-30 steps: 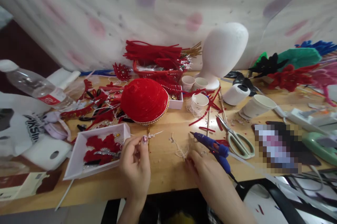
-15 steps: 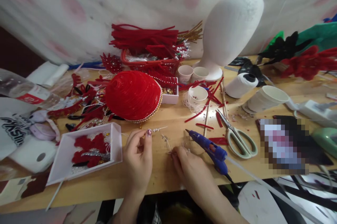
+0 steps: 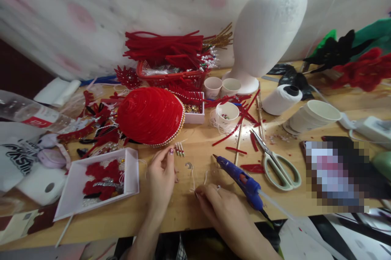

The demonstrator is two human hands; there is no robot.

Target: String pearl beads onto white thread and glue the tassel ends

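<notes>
At the near middle, the left hand [image 3: 161,169] pinches a fringe of bead drops [image 3: 180,149], several already strung; to its right, the right hand [image 3: 221,201], fingers curled, meets thread [image 3: 192,175], seemingly unbeaded, grip unclear.

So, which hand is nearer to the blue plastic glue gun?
Right. The right hand is close beside the glue gun, on its near left side. The left hand is farther left, beside the open white rectangular box.
</notes>
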